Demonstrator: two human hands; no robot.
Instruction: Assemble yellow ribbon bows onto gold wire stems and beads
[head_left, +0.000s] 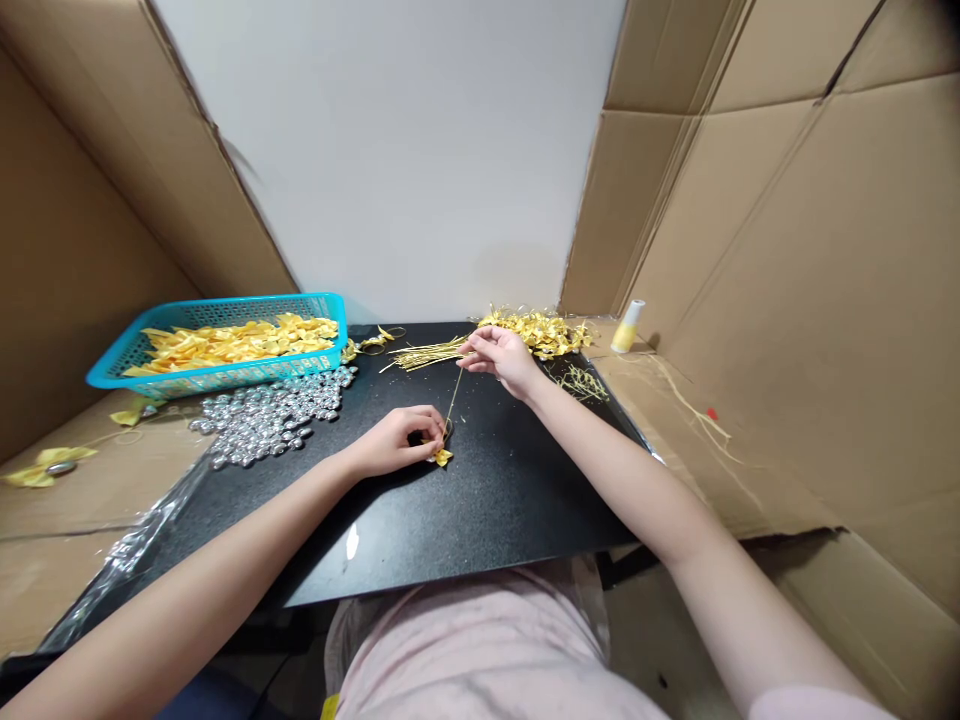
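Note:
Low over the black table, my left hand pinches a small yellow ribbon bow between thumb and fingers. Most of the bow is hidden by the fingertips. A thin gold cord runs up from it to my right hand, which is raised a little farther back. The thumb and forefinger of that hand close on the cord's upper end, with the other fingers loosely curled. Behind my right hand lies a bundle of straight gold cords.
At the back left, a turquoise basket holds many yellow ribbon pieces; silver beads lie before it. Yellow bows are heaped at the back right, near loose cord pieces and a thread spool. Cardboard walls flank the table.

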